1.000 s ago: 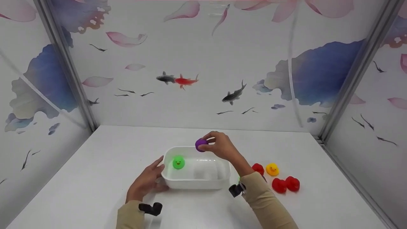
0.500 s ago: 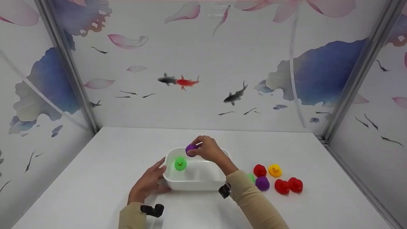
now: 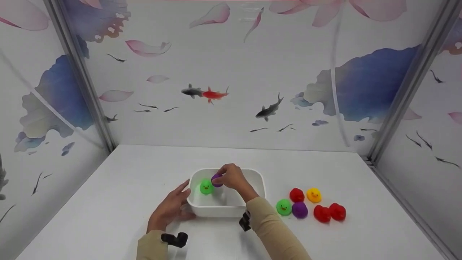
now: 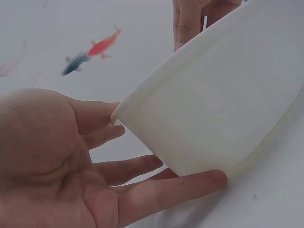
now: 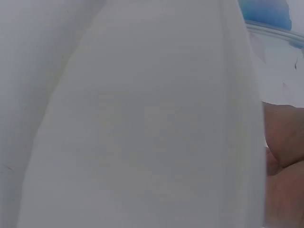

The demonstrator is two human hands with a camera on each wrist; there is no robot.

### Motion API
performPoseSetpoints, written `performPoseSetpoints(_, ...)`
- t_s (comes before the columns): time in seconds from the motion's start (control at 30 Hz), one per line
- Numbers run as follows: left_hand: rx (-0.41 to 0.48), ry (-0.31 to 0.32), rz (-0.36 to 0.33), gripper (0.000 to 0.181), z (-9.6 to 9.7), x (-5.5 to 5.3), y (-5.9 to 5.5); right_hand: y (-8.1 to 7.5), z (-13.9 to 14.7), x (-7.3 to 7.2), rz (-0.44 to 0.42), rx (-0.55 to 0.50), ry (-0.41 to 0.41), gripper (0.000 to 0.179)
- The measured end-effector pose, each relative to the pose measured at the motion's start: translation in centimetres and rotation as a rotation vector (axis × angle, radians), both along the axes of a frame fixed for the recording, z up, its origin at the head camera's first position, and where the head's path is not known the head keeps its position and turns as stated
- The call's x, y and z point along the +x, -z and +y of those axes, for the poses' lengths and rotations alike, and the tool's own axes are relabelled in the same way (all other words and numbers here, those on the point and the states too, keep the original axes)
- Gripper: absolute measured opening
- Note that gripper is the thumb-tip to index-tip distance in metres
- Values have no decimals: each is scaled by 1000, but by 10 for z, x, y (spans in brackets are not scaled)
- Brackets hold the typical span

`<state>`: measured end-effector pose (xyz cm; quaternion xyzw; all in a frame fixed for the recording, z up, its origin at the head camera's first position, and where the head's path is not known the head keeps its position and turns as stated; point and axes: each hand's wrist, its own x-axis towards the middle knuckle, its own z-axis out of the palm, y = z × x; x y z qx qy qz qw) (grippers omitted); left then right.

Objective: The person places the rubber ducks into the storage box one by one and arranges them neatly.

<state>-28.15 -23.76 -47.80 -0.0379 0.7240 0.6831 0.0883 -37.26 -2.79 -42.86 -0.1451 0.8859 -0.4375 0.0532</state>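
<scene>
In the head view my right hand (image 3: 232,177) pinches a purple rubber duck (image 3: 217,180) between thumb and fingers, low inside a white plastic tub (image 3: 227,210). Right beside it in the tub is a green rubber duck (image 3: 206,186) with its face toward me. My left hand (image 3: 171,206) rests against the tub's left end. The left wrist view shows that hand (image 4: 104,166) with its fingers fairly straight, touching the tub's rim and lower side (image 4: 209,99). The tub's outer wall (image 5: 142,118) fills most of the right wrist view, hiding the held duck.
Right of the tub lie another green duck (image 3: 284,207), a round purple toy (image 3: 300,210), a yellow duck (image 3: 314,195) and several red ducks (image 3: 297,195). Printed wall panels (image 3: 231,130) enclose the white table (image 3: 144,169) at the back and sides.
My right hand has moved left and down with the purple duck, from above the tub's back rim to inside it beside the green duck. The left hand has stayed at the tub's end.
</scene>
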Motion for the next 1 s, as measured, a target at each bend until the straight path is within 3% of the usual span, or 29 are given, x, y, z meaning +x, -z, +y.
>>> performPoseSetpoints(0.57, -14, -24, 0, 58, 1, -2, 0, 21, -3, -5, -37, 37, 81, 20)
performPoseSetpoints(0.73, -2, -29, 0, 57, 1, -3, 1, 21, 0, -4, -44, 36, 59, 25)
performPoseSetpoints(1.0, -27, -39, -7, 56, 1, -2, 0, 8, 17, 5, -13, -12, -23, 33)
